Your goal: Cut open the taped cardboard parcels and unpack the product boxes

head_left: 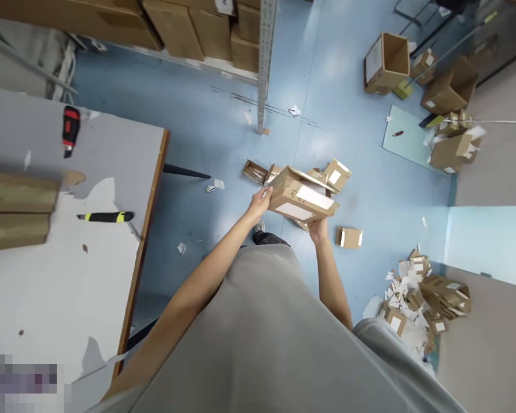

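Held out in front of my body is a brown cardboard box (284, 192) with white labels on its side and a flap lifted at its top. My left hand (260, 201) grips its left end, thumb near the upper edge. From below, my right hand (319, 229) holds the right part; its fingers are partly hidden by the box. Beneath and behind it, several small cartons lie on the blue floor, among them an open box (254, 171) and a labelled carton (337, 175). Another small carton (349, 237) lies right of my right hand.
At left stands a table (90, 275) bearing a black-yellow utility knife (105, 217), a red-black cutter (71, 131) and cardboard pieces (17, 212). A metal shelf post (264, 69) rises ahead. Larger open boxes (387, 63) and a scrap pile (413, 298) sit at right.
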Motion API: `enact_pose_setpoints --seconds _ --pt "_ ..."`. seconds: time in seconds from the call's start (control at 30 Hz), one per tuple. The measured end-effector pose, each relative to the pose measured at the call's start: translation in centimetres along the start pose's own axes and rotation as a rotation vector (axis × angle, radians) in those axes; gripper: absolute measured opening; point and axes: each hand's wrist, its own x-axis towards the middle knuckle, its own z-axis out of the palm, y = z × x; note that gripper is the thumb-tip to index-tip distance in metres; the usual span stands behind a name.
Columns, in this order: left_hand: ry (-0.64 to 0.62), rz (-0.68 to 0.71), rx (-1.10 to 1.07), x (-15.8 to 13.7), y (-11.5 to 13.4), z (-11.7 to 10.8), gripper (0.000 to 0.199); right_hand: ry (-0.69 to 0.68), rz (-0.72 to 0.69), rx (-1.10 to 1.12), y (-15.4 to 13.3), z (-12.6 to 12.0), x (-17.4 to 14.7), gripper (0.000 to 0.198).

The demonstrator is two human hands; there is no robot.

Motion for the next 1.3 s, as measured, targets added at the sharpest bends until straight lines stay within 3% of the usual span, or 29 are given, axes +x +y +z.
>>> enact_pose_setpoints --seconds 0.1,0.2,0.3,0.4,0.57,0.83,1.07,1.3 --pt "-0.213 0.099 0.216 1.3 0.8 6.0 0.052 0.328 0.037 0.057 -1.2 -6.0 1.2 0.047" --pt "-0.341 0.172 0.408 1.1 1.1 9.1 0.051 0.520 0.101 0.063 -1.2 -10.1 1.2 0.040" --pt "-0.420 0.143 0.456 0.0 1.0 8.4 0.049 0.523 0.150 0.040 -0.1 -10.9 0.7 0.033" --pt "-0.411 0.072 0.401 -1.3 0.7 4.8 0.043 0.441 0.176 0.015 1.4 -8.7 0.6 0.024" --pt "-0.144 -0.031 0.190 -3.7 0.2 -3.2 0.042 0.140 0.147 -0.076 3.1 -0.6 1.1 0.023" --pt "0.306 -0.046 -0.114 -10.7 -0.7 -16.2 0.055 -0.421 0.073 -0.310 3.2 16.5 -1.3 0.032" --pt "0.589 0.078 -0.383 -18.8 -2.6 -28.4 0.060 -0.759 -0.019 -0.529 5.6 31.1 -9.4 0.039" --pt "0.828 0.147 -0.605 -27.4 -5.9 -38.0 0.067 -0.976 -0.081 -0.628 10.6 41.5 -19.7 0.044"
